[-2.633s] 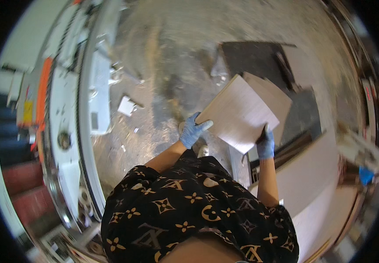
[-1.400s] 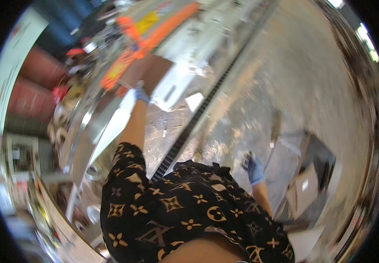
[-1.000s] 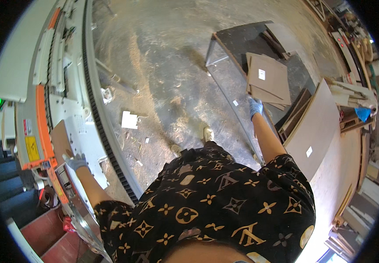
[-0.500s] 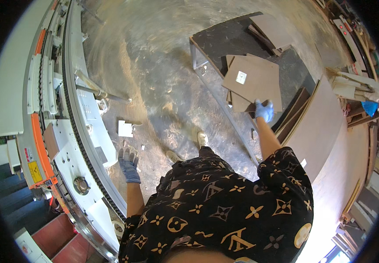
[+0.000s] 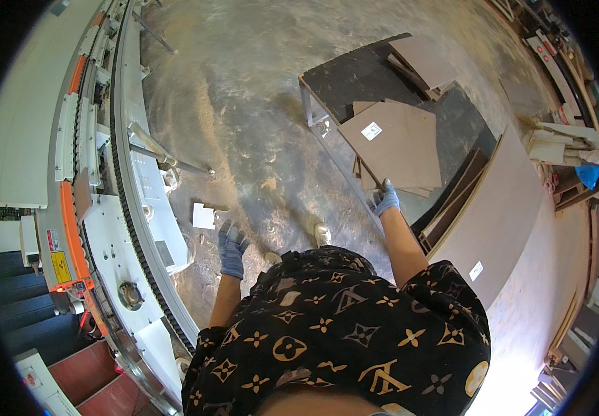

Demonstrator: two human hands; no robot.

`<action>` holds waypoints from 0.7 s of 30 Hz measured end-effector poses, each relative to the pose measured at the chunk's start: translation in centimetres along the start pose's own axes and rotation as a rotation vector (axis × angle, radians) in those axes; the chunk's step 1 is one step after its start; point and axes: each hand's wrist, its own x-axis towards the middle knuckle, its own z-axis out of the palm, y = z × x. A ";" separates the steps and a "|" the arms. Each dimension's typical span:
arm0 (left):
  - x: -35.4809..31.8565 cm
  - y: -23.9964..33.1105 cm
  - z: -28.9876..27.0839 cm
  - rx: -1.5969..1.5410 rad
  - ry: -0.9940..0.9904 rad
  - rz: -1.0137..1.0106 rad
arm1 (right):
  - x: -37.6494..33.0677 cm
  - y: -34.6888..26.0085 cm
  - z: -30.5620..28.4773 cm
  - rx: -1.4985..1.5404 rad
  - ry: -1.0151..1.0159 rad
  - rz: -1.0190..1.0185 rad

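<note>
My right hand (image 5: 385,199), in a blue glove, grips the near corner of a brown square board (image 5: 395,144) that lies on top of a small stack on a low dark cart (image 5: 355,76). A white sticker sits on the board. My left hand (image 5: 232,245), also gloved, hangs free over the dusty floor with fingers spread, holding nothing. It is nearest to a white scrap of paper (image 5: 203,216) on the floor and to the white machine (image 5: 126,208) on my left.
A long white and orange machine with a black chain track (image 5: 116,173) runs along the left. Large brown panels (image 5: 500,215) lean at the right beside a cluttered bench (image 5: 569,145). More boards (image 5: 424,59) lie at the cart's far end. Red steps (image 5: 84,367) are lower left.
My left hand has left the machine and swung in front of me over the floor. My right hand reached the stack and now holds the top board's corner.
</note>
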 end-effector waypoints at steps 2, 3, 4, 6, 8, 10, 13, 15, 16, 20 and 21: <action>-0.4 -0.4 0.3 0.028 0.002 -0.010 | 0.7 0.2 -0.5 0.031 -0.093 -0.027; -0.7 -0.5 0.3 0.045 -0.005 -0.026 | 0.7 0.4 -0.2 0.043 -0.187 -0.064; -0.6 -1.0 0.0 0.041 -0.022 -0.029 | 0.7 0.4 -0.2 0.056 -0.280 -0.102; 0.2 -2.5 -1.1 0.029 -0.046 -0.031 | -1.8 -0.1 0.8 -0.062 -0.430 -0.242; 0.4 -2.8 -0.7 -0.082 -0.226 0.018 | -5.8 -0.5 2.5 -0.103 -0.518 -0.255; 0.7 -3.4 -0.4 -0.199 -0.556 0.201 | -7.7 0.9 3.9 -0.333 -0.537 -0.306; -3.2 0.1 3.5 0.012 -0.428 0.138 | -14.6 5.5 5.8 -0.471 -0.849 -0.217; -4.6 2.3 5.7 -0.063 -0.447 0.169 | -19.7 9.5 6.6 -0.567 -1.002 -0.041; -4.9 3.5 6.4 -0.092 -0.358 0.181 | -20.8 11.8 6.8 -0.627 -1.139 -0.065; -4.5 3.6 3.2 -0.259 0.263 0.453 | -25.6 18.4 9.1 -0.922 -1.485 -0.026; -4.4 4.0 0.2 -0.391 0.322 0.450 | -25.8 19.4 9.8 -0.981 -1.582 -0.096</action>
